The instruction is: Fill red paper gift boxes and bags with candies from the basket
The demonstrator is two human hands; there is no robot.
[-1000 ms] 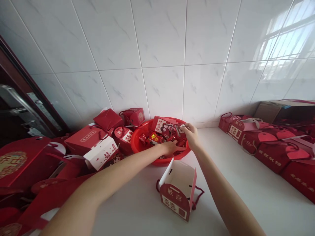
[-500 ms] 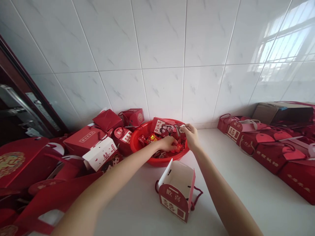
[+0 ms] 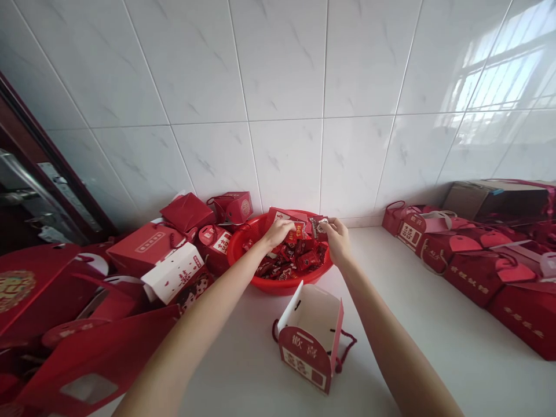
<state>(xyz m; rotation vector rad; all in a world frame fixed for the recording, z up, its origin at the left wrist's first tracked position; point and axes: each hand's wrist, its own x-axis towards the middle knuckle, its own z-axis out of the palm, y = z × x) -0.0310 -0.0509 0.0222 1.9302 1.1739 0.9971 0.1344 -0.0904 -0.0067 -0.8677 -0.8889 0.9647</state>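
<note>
A round red plastic basket (image 3: 243, 246) full of wrapped red sweets (image 3: 299, 262) stands against the tiled wall. My left hand (image 3: 278, 231) is raised over the basket's far side, pinching a small red-and-gold sweet (image 3: 299, 233). My right hand (image 3: 337, 238) hovers at the basket's right rim, holding a small red-and-white packet (image 3: 321, 226). In front of the basket an open red-and-white gift box (image 3: 311, 336) with a cord handle stands on the white counter, empty inside.
Red gift boxes and flat red bags (image 3: 143, 255) are piled at the left. A row of closed red boxes (image 3: 473, 255) runs along the right, with a brown carton (image 3: 490, 200) behind. A dark door with metal lock (image 3: 30, 191) is at far left.
My left hand has lifted from the middle of the sweets and moved back and up, now holding a sweet. My right hand has stayed nearly still at the rim.
</note>
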